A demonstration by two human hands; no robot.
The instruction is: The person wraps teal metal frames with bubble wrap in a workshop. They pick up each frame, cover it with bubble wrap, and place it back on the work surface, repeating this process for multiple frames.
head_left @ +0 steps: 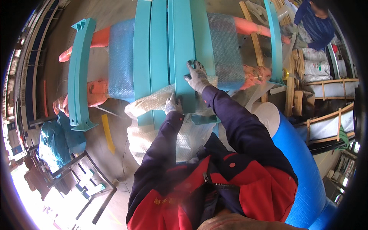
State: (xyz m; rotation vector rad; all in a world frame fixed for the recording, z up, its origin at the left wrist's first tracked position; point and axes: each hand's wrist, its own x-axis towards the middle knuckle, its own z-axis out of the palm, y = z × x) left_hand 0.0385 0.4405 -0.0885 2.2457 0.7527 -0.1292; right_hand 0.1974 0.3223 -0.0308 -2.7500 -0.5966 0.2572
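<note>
Several long turquoise metal beams [182, 50] lie side by side in front of me, running away from my body. My right hand [197, 76], in a grey-and-white work glove, rests on the raised middle beam with its fingers spread. Closer to me, my gloved left hand [173, 104] is closed at the near part of that beam, on the edge of a clear bubble wrap sheet [151, 102]. This sheet crosses the near beams, and more bubble wrap [161, 140] hangs below their ends.
Orange-wrapped supports [100, 37] with bubble wrap [122, 61] pass under the beams. Turquoise posts stand left [79, 76] and right [274, 42]. A large blue roll [295, 153] lies beside my right arm. Another person [316, 25] bends at the far right. A metal frame [86, 180] stands at left.
</note>
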